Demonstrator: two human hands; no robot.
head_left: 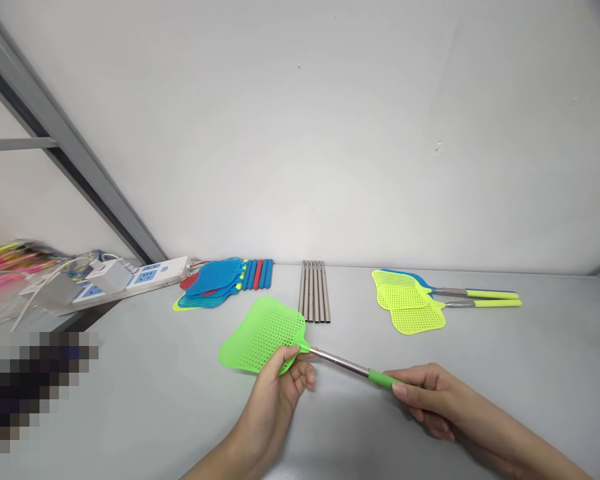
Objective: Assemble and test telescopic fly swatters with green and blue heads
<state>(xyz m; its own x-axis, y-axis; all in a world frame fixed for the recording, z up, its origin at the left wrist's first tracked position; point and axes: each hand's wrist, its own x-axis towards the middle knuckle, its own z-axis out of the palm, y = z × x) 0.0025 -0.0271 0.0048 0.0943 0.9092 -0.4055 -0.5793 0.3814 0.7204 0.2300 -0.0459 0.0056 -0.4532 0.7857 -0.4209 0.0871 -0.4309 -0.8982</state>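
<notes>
A bright green fly swatter [339,361] with a metal rod is held between my two hands above the grey table. My left hand [280,387] pinches it at the neck, where the perforated head meets the rod; the thumb lies on top. Around the green grip, my right hand [430,400] is closed, hiding the handle's end. Behind the swatter head lie several loose swatter heads [215,277] in blue, red and yellow, stacked at the left. Several metal rods [315,290] lie side by side behind the neck.
Coloured handle grips [259,274] lie in a row beside the loose heads. Yellow and blue fly swatters [415,307] with rods and grips lie at the right. A power strip [153,275] with plugs and cables sits at the left, near a grey metal frame [75,147]. A wall rises behind.
</notes>
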